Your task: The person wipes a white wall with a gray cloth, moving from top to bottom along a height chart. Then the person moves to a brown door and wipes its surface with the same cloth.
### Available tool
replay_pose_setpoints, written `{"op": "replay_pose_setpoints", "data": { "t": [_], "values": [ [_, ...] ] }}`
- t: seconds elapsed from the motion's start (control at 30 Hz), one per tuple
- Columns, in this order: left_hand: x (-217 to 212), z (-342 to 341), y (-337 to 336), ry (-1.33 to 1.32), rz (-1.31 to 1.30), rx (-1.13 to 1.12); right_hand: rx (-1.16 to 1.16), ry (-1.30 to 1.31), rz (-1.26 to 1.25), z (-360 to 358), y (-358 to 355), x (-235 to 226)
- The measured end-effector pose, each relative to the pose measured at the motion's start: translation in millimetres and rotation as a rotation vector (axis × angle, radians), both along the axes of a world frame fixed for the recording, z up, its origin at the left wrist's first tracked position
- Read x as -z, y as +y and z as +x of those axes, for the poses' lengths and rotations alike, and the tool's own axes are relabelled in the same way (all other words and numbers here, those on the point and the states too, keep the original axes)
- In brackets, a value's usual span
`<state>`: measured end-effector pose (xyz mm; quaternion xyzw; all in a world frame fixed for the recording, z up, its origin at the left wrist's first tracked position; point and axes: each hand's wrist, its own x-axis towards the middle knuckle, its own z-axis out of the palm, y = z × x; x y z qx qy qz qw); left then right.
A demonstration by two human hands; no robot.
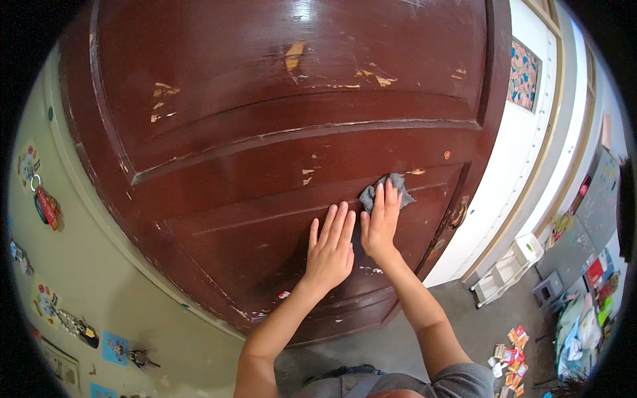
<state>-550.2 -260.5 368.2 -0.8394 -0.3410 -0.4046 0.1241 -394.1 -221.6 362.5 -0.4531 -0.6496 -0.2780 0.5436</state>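
Observation:
A dark reddish-brown panelled wooden door [265,146] fills the middle of the view, with chipped paint and torn scraps of paper stuck on it. My right hand [380,222] presses a crumpled grey cloth [398,189] against the door, just above the lower panel. The fingers lie over the cloth and hide part of it. To its left, my left hand [330,249] rests flat on the lower panel, fingers stretched out, holding nothing. A metal door handle [459,212] sits near the door's right edge, to the right of the cloth.
A pale green wall [139,292] with hanging keys [48,207] and stickers runs along the left. Beyond the door's right edge are a white door [481,219], a white shelf rack [507,268], a grey stool [548,290], piled clothes [577,331] and scattered packets [514,361] on the floor.

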Motion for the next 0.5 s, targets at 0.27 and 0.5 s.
{"op": "replay_pose_setpoints", "data": {
  "t": [0.27, 0.5],
  "values": [
    [1.9, -51.5, -9.7, -0.094, 0.026, -0.097, -0.157, -0.228, 0.085, -76.4, -3.0, -13.6],
    [-4.4, -87.6, -16.1, -0.107, 0.094, -0.243, -0.299, -0.399, 0.015, -102.5, -14.1, -36.5]
  ]
}}
